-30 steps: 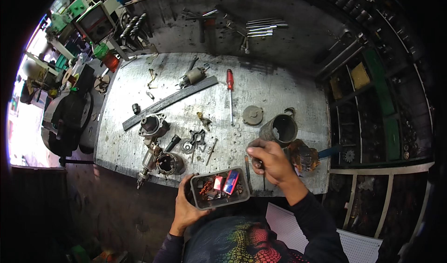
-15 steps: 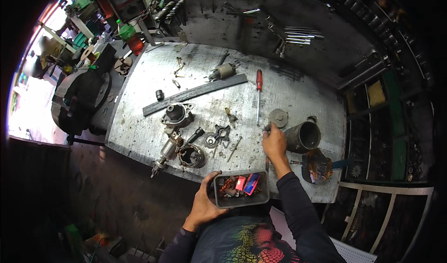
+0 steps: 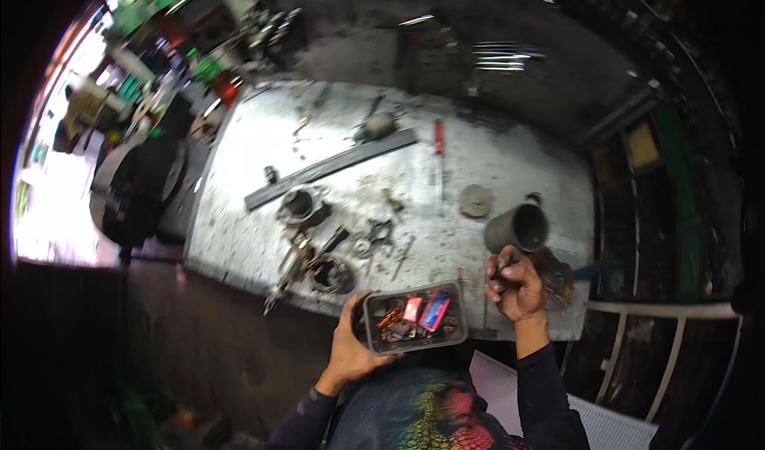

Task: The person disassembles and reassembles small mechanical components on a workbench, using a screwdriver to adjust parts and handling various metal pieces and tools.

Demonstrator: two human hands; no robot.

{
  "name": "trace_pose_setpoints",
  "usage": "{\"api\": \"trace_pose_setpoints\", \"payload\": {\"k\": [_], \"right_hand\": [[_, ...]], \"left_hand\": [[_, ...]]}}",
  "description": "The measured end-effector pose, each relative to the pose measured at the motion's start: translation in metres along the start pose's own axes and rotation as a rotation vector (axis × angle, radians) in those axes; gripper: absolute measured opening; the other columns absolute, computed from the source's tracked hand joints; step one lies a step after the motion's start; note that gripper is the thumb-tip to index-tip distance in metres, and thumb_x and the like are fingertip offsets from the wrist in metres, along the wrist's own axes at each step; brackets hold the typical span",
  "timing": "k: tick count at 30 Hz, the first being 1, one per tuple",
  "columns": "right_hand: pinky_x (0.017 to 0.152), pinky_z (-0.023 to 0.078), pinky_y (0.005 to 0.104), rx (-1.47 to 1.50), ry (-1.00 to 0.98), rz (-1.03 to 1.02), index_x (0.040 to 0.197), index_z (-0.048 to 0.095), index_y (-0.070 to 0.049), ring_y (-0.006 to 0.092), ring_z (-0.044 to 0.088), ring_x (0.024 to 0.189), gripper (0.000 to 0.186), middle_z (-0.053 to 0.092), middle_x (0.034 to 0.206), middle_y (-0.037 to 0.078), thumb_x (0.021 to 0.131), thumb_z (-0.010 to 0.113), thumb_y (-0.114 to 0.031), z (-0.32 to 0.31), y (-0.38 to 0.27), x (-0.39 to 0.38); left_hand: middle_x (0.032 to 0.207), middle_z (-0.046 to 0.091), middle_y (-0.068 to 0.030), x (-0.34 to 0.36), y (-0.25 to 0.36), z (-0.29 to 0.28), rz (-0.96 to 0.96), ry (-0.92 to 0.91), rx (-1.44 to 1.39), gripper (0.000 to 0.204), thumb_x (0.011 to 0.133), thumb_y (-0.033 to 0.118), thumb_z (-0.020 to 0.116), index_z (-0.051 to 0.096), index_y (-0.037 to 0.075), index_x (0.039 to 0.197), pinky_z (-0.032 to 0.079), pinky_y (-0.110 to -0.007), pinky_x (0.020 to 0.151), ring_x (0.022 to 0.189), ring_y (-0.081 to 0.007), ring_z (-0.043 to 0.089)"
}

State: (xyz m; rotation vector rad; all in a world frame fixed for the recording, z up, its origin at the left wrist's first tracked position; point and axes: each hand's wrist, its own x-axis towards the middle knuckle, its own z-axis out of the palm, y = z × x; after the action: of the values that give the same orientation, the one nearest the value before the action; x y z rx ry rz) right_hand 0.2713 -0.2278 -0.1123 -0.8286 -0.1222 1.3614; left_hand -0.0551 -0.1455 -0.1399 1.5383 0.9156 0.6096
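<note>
My left hand (image 3: 355,342) grips the left side of a grey plastic tub (image 3: 460,322) at the table's front edge. Inside lie orange-brown small parts (image 3: 390,318), a pink box (image 3: 412,309) and a blue-and-red box (image 3: 434,310). To the right of the tub, my right hand (image 3: 516,282) is raised palm up with curled fingers. A small dark thing seems to sit between them, too blurred to name. Just beyond that hand lies a grey metal cylinder (image 3: 504,228), its open end toward the right. A round disc (image 3: 476,201) rests left of the cylinder.
Left on the metal table (image 3: 231,227) stand a motor housing (image 3: 299,204), an armature (image 3: 287,271) and a ring-shaped part (image 3: 331,275). A flat bar (image 3: 335,167) and a red-handled screwdriver (image 3: 439,147) lie farther back. Shelving (image 3: 637,211) borders the right side; a vise (image 3: 139,179) stands left.
My right hand has pulled back from beside the disc, moving right and nearer, and turned palm up. The tub stays in my left hand. The view is blurred by head motion.
</note>
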Motion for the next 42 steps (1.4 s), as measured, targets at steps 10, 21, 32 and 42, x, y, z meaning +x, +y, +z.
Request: {"api": "trace_pose_setpoints", "payload": {"k": [10, 21, 32, 42], "right_hand": [[0.062, 0.051, 0.0332, 0.051, 0.244, -0.38, 0.103, 0.067, -0.004, 0.0155, 0.06, 0.074, 0.01, 0.063, 0.089, 0.006, 0.094, 0.062, -0.001, -0.09, -0.026, -0.148], [0.086, 0.061, 0.0457, -1.249, 1.395, 0.342, 0.107, 0.075, 0.0, 0.0408, 0.076, 0.09, 0.037, 0.077, 0.097, 0.024, 0.081, 0.074, -0.025, -0.402, -0.062, -0.357], [0.085, 0.055, 0.0482, -0.956, 1.842, -0.345, 0.104, 0.075, -0.003, 0.0418, 0.073, 0.097, 0.018, 0.077, 0.1, 0.018, 0.087, 0.07, -0.007, -0.616, -0.172, -0.392], [0.074, 0.057, 0.0368, -0.633, 1.843, -0.633, 0.13, 0.071, 0.0, 0.0271, 0.07, 0.085, 0.04, 0.076, 0.113, 0.02, 0.093, 0.075, -0.014, -0.626, -0.119, -0.416]], "left_hand": [[0.154, 0.048, -0.0286, 0.039, 0.004, 0.05, 0.117, -0.026, 0.233, 0.118, 0.07, 0.031, 0.1, 0.032, -0.004, 0.16, 0.04, -0.051, 0.12, 0.141, -0.0377, 0.049], [0.158, 0.042, -0.0275, 0.027, 0.006, 0.086, 0.17, 0.038, 0.367, 0.107, 0.084, 0.018, 0.09, 0.022, 0.0, 0.165, 0.045, -0.053, 0.116, 0.14, -0.0395, 0.049], [0.158, 0.043, -0.0231, 0.031, 0.062, 0.106, -0.01, -0.026, 0.378, 0.096, 0.091, 0.01, 0.083, 0.023, 0.004, 0.165, 0.055, -0.05, 0.107, 0.135, -0.0363, 0.055], [0.172, 0.026, -0.0186, 0.035, 0.053, 0.114, -0.067, 0.142, 0.973, 0.133, 0.066, 0.016, 0.093, 0.013, 0.013, 0.172, 0.05, -0.05, 0.114, 0.151, -0.0399, 0.041]]}}
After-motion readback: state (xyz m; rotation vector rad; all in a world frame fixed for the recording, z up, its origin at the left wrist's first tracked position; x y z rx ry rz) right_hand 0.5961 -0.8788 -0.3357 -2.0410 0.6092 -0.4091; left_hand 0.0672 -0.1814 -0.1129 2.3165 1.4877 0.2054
